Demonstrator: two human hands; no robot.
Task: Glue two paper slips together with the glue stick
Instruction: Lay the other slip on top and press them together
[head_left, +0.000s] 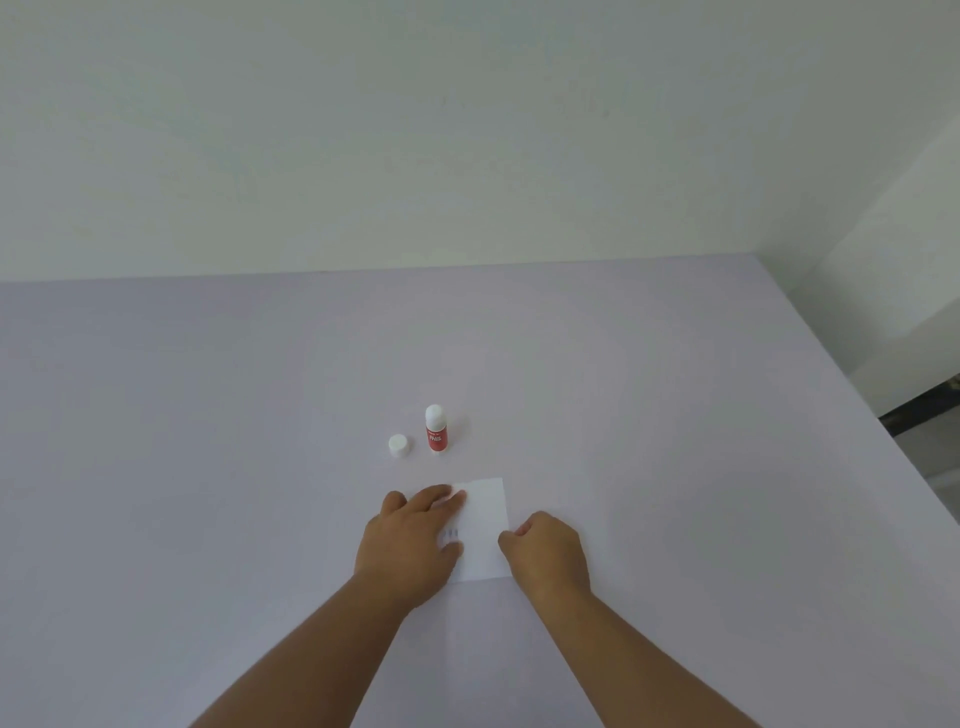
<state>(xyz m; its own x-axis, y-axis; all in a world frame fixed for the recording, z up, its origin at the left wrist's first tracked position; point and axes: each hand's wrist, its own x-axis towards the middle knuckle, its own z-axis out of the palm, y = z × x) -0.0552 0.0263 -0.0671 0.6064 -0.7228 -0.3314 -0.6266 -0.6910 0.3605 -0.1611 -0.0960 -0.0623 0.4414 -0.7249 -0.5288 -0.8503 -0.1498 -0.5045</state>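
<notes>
A white paper slip with small blue marks lies flat on the pale lilac table. My left hand lies palm down on its left part, fingers spread over the paper. My right hand is curled at the slip's right edge, fingertips touching the edge. I cannot tell whether one slip or two stacked slips lie there. Beyond the paper the glue stick, red label and white top, stands upright, uncapped. Its white cap sits just left of it.
The table's far edge meets a plain wall. Its right edge runs diagonally past a dark floor strip at the right.
</notes>
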